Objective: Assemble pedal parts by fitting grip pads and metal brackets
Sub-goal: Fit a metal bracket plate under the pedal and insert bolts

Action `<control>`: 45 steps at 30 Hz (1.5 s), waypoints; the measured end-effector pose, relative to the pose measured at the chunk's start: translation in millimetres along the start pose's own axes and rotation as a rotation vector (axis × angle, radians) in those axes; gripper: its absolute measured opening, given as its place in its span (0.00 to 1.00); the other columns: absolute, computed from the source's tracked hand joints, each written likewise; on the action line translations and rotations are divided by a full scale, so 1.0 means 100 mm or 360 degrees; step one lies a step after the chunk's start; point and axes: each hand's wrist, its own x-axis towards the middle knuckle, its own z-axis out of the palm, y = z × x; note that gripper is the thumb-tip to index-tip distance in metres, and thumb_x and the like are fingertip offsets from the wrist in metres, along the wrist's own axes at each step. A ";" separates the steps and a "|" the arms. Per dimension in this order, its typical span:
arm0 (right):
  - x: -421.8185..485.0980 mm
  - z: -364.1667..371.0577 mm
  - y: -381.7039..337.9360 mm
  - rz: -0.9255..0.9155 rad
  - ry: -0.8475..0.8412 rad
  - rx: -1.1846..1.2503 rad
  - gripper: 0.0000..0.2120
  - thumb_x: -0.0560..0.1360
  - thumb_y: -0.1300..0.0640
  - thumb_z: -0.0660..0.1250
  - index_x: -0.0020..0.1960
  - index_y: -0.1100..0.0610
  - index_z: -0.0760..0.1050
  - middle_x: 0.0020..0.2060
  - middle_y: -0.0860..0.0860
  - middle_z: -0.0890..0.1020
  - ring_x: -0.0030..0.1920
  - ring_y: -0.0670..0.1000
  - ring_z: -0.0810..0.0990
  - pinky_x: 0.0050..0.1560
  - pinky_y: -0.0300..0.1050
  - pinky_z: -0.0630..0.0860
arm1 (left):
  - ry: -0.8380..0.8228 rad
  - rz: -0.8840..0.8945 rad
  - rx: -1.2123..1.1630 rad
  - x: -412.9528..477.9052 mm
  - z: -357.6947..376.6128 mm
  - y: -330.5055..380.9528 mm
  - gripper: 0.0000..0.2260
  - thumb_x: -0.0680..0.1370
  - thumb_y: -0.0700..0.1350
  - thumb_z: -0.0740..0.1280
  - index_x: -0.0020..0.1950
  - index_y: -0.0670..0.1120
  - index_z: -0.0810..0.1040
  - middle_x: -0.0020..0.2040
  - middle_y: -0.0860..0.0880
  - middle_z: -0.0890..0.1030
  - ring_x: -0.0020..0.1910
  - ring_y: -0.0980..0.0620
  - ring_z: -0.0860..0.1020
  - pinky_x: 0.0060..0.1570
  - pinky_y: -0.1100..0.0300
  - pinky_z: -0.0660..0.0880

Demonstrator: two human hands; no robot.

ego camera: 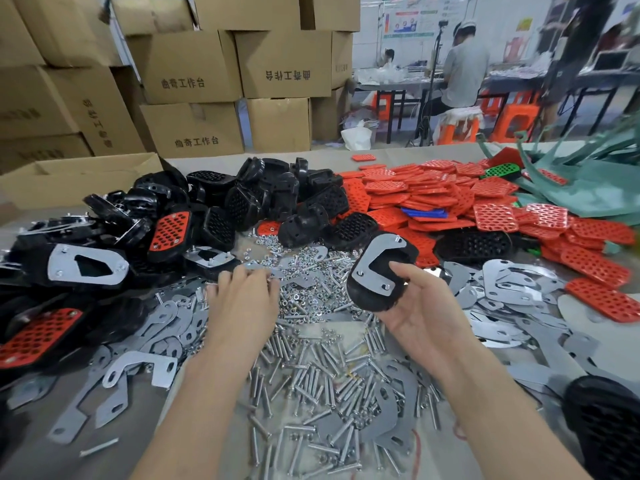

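Forearms (485, 393) low in frame, both reaching in over the bolts (311, 386). Right grip (426, 306) is clamped round a black pedal body (367, 301): fingers under, thumb on top in the open notch of the metal bracket (372, 261), which lies flat on the body's back. Looks like 3 bolt ends poke thru the bracket holes. Left grip (242, 296) is palm-down, fingertips dipped in the nuts (301, 271); can't tell if it's pinched 1 or is just raking. So prob. the nut-fetch step. To do it well: lift 1 nut only, keep that thumb pressing so the bracket doesn't ride up, and start each nut square by hand before tightening. Outward now: loose brackets (138, 368) scattered L & R on the surface (398, 152), spare black bodies (263, 195) heaped behind, red grip pads (433, 195) piled far right, a few done pedals (169, 230) w/ red pads at left.
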 end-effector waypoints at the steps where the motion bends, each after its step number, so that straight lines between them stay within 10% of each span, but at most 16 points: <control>1: 0.00 0.00 0.00 -0.0003 -0.0004 -0.0017 0.13 0.79 0.62 0.63 0.62 0.61 0.80 0.56 0.58 0.87 0.52 0.56 0.88 0.50 0.51 0.86 | -0.0002 0.0006 -0.0031 0.01 0.00 0.00 0.17 0.85 0.54 0.55 0.70 0.52 0.76 0.66 0.48 0.76 0.65 0.45 0.69 0.66 0.47 0.64; 11: 0.04 0.00 0.00 -0.0011 0.0011 -0.0081 0.16 0.77 0.61 0.65 0.64 0.61 0.79 0.59 0.59 0.86 0.57 0.57 0.86 0.58 0.54 0.84 | 0.0011 0.0055 -0.0418 0.05 0.00 -0.02 0.14 0.85 0.50 0.60 0.68 0.52 0.77 0.62 0.49 0.79 0.63 0.46 0.72 0.67 0.46 0.67; 17: 0.05 -0.02 0.00 -0.0033 -0.0004 -0.0074 0.24 0.69 0.59 0.69 0.65 0.61 0.78 0.60 0.60 0.85 0.59 0.59 0.85 0.60 0.56 0.82 | 0.0259 0.0065 -0.1301 0.02 -0.07 0.10 0.10 0.85 0.52 0.58 0.54 0.50 0.77 0.37 0.52 0.79 0.31 0.60 0.72 0.32 0.63 0.69; 23: 0.06 -0.03 0.00 -0.0059 -0.0090 -0.0046 0.26 0.69 0.62 0.66 0.67 0.62 0.76 0.61 0.60 0.85 0.59 0.60 0.84 0.67 0.60 0.78 | 0.0050 0.0014 -0.2060 -0.06 -0.11 0.25 0.06 0.85 0.44 0.62 0.56 0.53 0.77 0.40 0.50 0.84 0.31 0.56 0.76 0.33 0.59 0.76; 30: 0.06 -0.03 0.00 -0.0076 -0.0139 0.0003 0.25 0.69 0.62 0.65 0.66 0.62 0.76 0.59 0.59 0.85 0.56 0.58 0.85 0.67 0.60 0.77 | -0.0111 0.0476 -0.1861 -0.17 -0.10 0.33 0.21 0.82 0.34 0.62 0.68 0.57 0.75 0.59 0.61 0.83 0.50 0.59 0.81 0.49 0.63 0.80; 39: 0.06 -0.04 0.03 -0.0120 -0.0181 -0.0100 0.23 0.70 0.69 0.58 0.63 0.64 0.76 0.55 0.58 0.83 0.54 0.57 0.81 0.66 0.58 0.79 | 0.0240 0.0460 -0.1714 -0.21 -0.13 0.35 0.08 0.82 0.57 0.64 0.55 0.63 0.83 0.46 0.57 0.77 0.37 0.64 0.73 0.38 0.70 0.71; 45: 0.04 0.03 0.04 -0.0130 -0.0198 -0.0179 0.25 0.68 0.73 0.54 0.62 0.63 0.74 0.47 0.54 0.82 0.45 0.52 0.81 0.53 0.48 0.81 | -0.0192 -0.0059 -0.2231 -0.17 -0.16 0.41 0.10 0.84 0.42 0.61 0.54 0.48 0.83 0.41 0.50 0.83 0.29 0.56 0.73 0.29 0.62 0.73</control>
